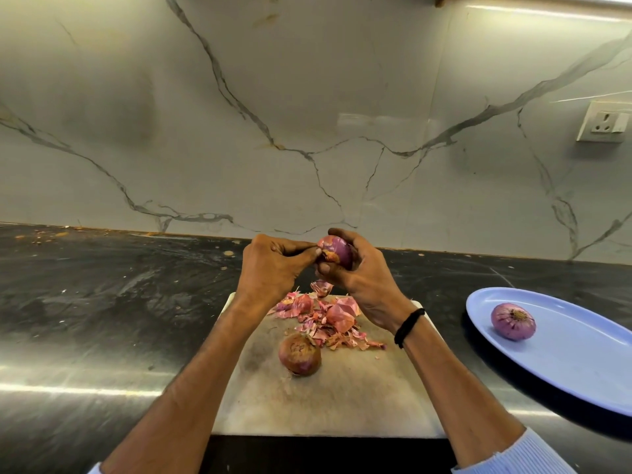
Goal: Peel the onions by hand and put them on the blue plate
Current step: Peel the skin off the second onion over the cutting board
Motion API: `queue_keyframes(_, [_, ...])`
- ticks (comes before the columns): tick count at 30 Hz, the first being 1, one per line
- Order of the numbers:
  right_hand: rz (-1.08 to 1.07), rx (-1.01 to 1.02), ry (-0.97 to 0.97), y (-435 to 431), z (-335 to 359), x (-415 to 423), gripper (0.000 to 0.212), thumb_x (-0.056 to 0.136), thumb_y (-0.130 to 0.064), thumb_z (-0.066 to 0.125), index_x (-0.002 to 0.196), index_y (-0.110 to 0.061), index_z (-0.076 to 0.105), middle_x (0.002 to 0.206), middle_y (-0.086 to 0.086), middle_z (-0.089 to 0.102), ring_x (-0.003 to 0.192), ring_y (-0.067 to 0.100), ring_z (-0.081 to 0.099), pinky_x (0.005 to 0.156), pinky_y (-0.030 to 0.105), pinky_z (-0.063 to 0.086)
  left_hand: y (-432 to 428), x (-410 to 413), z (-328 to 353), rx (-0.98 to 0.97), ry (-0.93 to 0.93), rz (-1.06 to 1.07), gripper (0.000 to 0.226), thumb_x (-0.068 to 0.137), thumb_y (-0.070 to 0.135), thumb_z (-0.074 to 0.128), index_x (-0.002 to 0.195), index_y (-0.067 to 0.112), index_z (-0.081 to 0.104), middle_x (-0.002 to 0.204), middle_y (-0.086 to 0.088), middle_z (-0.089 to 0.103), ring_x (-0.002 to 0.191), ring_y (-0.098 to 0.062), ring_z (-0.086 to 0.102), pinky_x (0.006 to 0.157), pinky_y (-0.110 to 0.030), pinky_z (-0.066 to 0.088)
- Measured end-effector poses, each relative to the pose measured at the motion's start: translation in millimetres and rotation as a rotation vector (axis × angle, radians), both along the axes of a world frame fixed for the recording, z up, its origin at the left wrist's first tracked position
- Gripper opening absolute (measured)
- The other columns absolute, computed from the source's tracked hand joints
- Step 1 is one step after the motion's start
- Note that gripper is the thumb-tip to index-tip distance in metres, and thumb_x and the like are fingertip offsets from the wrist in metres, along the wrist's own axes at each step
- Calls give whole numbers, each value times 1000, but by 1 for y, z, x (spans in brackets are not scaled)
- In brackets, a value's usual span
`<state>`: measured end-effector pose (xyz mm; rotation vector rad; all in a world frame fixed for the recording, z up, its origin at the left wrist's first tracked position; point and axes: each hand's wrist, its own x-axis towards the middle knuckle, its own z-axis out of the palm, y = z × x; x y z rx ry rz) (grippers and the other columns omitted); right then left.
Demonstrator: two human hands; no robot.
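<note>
My right hand (pixel 367 280) grips a partly peeled purple onion (pixel 337 251) in the air above the back of the chopping board (pixel 328 401). My left hand (pixel 273 266) pinches a bit of skin at the onion's left side. A loose flake of skin (pixel 321 287) hangs in the air just below the hands. An unpeeled brownish onion (pixel 300 354) lies on the board near its middle. Behind it sits a heap of pink peels (pixel 325 319). One peeled onion (pixel 513 321) rests on the blue plate (pixel 574 364) at the right.
The board lies on a dark, glossy counter (pixel 102 319) that runs back to a marble wall (pixel 307 131). A wall socket (pixel 603 126) is at the upper right. Crumbs dot the counter's back left edge.
</note>
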<state>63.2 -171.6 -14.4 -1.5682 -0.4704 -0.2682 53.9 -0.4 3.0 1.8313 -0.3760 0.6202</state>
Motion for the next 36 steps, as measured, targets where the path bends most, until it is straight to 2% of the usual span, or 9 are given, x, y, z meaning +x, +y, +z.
queue_keyframes(7, [-1,4,6,-3,3,0,59,78,5,77,131,-11,57,126,6,58,115,24,63,96,39,56,-2,-4,2,33,-55,5,19,85,18,77,103,15,78,94,3,77,80,5,70,74,-12,55])
queue_keyframes(9, [5,-5,-7,-4,4,-1,58,78,5,77,130,-12,58,125,6,60,113,20,64,93,33,56,-3,-5,2,61,-75,18,18,86,16,77,104,13,78,96,1,77,75,11,67,72,-9,54])
queue_keyframes(12, [-4,-29,-16,-4,4,-1,58,77,3,78,130,-12,59,126,6,60,113,20,64,93,31,56,-7,-8,0,102,-110,53,17,86,13,77,102,8,77,91,2,75,65,17,61,64,-6,52])
queue_keyframes(16, [-11,-61,-32,-4,3,-2,57,78,4,77,129,-13,59,124,5,61,111,17,64,90,27,56,-11,-11,-2,120,-121,100,12,86,12,77,97,6,78,80,-4,77,62,-2,67,60,-20,58])
queue_keyframes(22, [-27,-95,-56,-2,0,0,59,78,3,78,131,-14,59,127,8,60,114,22,63,92,33,57,-14,-11,-4,139,-119,107,12,84,15,79,94,9,80,76,0,76,56,11,62,58,-7,52])
queue_keyframes(25, [-26,-97,-61,-2,0,-1,59,77,3,79,130,-13,59,127,8,61,114,20,64,93,33,57,-15,-12,-5,155,-113,107,14,83,16,80,95,10,80,79,-1,77,55,10,61,61,-5,51])
queue_keyframes(29, [-31,-115,-84,-2,1,-2,59,77,1,79,131,-11,59,126,5,62,113,14,64,91,27,55,-14,-12,-4,175,-108,108,16,81,18,81,95,10,80,81,-2,77,62,4,64,66,-8,54])
queue_keyframes(33, [-33,-132,-97,-2,2,-3,60,76,-2,80,132,-11,59,126,1,62,114,13,63,94,29,55,-13,-10,-4,181,-116,106,17,79,20,83,92,10,80,80,-3,76,67,-3,68,73,-21,60])
queue_keyframes(36, [-10,-115,-79,-4,3,-4,62,75,2,80,132,-11,59,127,2,61,116,15,63,93,29,55,-11,-10,-4,192,-124,107,20,79,23,83,93,9,79,79,-2,75,67,-3,68,70,-16,58])
